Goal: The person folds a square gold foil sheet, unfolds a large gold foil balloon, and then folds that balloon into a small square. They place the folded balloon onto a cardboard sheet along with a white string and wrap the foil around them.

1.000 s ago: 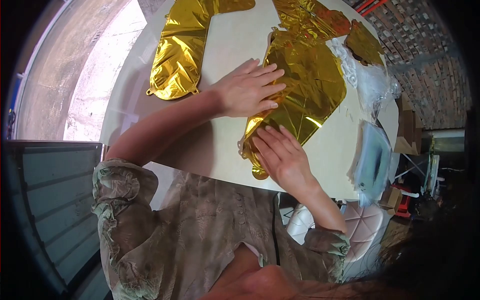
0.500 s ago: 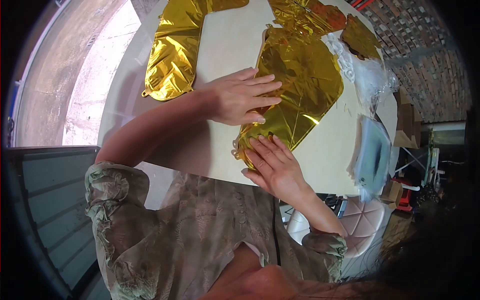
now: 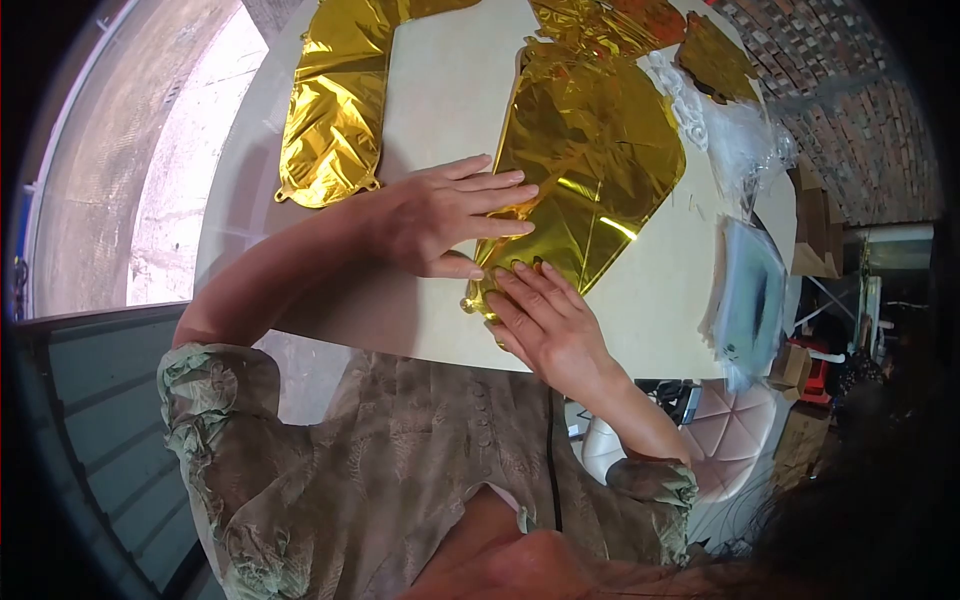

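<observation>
Pale tabletop (image 3: 440,90), plastic (image 3: 742,155) beside gold foil (image 3: 600,150) under left hand (image 3: 440,218) and right hand (image 3: 553,328).

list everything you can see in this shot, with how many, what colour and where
foil under the hands: 1, gold, table centre
long foil piece: 1, gold, table's upper left
crumpled foil: count unclear, gold, table's far side
small foil piece: 1, dark gold, upper right
plastic wrap: 1 heap, clear, table's right
flat plastic stack: 1, clear bluish, right edge
table: 1, pale
boxes: several, brown, beyond table's right
padded seat: 1, pale pink, lower right
brick wall: 1, reddish-grey, upper right
left hand, right hand: 2, bare, on the central foil
</observation>
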Motion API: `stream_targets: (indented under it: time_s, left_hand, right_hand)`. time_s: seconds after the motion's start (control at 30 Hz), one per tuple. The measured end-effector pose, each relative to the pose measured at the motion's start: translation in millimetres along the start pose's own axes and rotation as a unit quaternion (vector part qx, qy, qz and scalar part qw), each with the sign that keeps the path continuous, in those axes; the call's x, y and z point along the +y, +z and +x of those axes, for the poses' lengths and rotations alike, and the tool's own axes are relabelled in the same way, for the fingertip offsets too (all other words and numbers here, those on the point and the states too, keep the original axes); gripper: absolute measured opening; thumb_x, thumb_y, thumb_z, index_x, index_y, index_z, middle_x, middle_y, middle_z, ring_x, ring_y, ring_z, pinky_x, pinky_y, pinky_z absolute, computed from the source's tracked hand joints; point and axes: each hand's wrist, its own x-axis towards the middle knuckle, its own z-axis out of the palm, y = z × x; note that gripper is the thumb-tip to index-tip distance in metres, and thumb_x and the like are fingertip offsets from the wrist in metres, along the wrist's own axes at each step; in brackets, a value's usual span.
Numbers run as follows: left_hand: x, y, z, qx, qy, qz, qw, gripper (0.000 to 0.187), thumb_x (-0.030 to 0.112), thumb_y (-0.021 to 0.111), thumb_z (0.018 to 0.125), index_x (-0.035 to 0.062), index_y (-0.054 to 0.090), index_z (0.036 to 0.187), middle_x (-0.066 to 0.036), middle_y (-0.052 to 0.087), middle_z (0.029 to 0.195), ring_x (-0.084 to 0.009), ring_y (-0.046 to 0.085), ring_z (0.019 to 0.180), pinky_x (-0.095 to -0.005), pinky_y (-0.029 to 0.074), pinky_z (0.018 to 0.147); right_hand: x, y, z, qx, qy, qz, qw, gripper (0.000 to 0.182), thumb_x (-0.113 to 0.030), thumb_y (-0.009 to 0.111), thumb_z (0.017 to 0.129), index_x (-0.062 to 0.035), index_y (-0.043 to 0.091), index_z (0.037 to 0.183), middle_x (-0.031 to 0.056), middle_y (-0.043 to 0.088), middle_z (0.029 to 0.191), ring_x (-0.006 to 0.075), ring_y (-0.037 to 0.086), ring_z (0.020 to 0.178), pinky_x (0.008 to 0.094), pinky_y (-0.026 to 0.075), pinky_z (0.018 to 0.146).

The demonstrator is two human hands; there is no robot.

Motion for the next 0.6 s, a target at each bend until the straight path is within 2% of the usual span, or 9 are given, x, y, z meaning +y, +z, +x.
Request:
stream_targets:
  time_s: [0.23, 0.3, 0.37, 0.53, 0.6]
  left_hand:
    - [-1.7, -4.8, -1.5, -0.029, 0.012, -0.027, 0.999, 0.067, 0.028, 0.066, 0.085, 0.0114, 0.048, 0.148, -0.018, 0.036, 0.159, -0.0352, 0.034, 0.148, -0.0549, 0.021, 0.122]
    - [-4.2, -1.9, -2.6, -0.035, 0.015, -0.026, 0.999, 0.066, 0.027, 0.066, 0.086, 0.0114, 0.049, 0.147, -0.018, 0.036, 0.159, -0.035, 0.034, 0.148, -0.0549, 0.021, 0.122]
    - [-6.1, 1.2, -3.0, -0.04, 0.024, -0.015, 0.999, 0.071, 0.028, 0.067, 0.083, 0.0093, 0.047, 0.148, -0.017, 0.034, 0.16, -0.0369, 0.03, 0.149, -0.0579, 0.018, 0.122]
    - [0.5, -1.3, -3.9, -0.015, 0.006, -0.026, 1.0, 0.068, 0.03, 0.066, 0.083, 0.0089, 0.05, 0.146, -0.019, 0.036, 0.159, -0.0386, 0.033, 0.148, -0.059, 0.021, 0.12]
    - [4.0, -6.7, -4.6, -0.013, 0.004, -0.031, 0.999, 0.069, 0.032, 0.067, 0.083, 0.0092, 0.051, 0.145, -0.02, 0.037, 0.158, -0.0391, 0.034, 0.147, -0.0597, 0.022, 0.119]
  right_hand:
    - [-4.0, -1.1, 3.0, -0.007, 0.024, 0.011, 1.0, 0.036, -0.019, 0.079, 0.083, -0.0065, 0.071, 0.116, 0.0101, 0.064, 0.131, 0.0269, 0.06, 0.121, 0.042, 0.048, 0.105]
    - [-3.2, 3.4, 2.5, 0.003, 0.01, -0.046, 0.999, 0.035, -0.019, 0.08, 0.082, -0.0053, 0.071, 0.113, 0.0104, 0.065, 0.128, 0.0267, 0.061, 0.12, 0.0413, 0.049, 0.103]
    - [-4.0, 6.8, 4.9, 0.02, 0.022, -0.041, 0.999, 0.034, -0.018, 0.08, 0.081, -0.0047, 0.071, 0.112, 0.0105, 0.066, 0.127, 0.0268, 0.062, 0.119, 0.041, 0.049, 0.102]
    - [-9.2, 9.3, 12.1, 0.041, 0.039, -0.041, 0.998, 0.031, -0.021, 0.075, 0.086, -0.0029, 0.07, 0.11, 0.0128, 0.066, 0.123, 0.0274, 0.062, 0.116, 0.0427, 0.05, 0.101]
    - [-11.0, 8.9, 14.1, 0.046, 0.048, -0.038, 0.997, 0.034, -0.019, 0.08, 0.081, -0.0046, 0.071, 0.11, 0.0115, 0.067, 0.123, 0.0281, 0.063, 0.114, 0.0415, 0.051, 0.098]
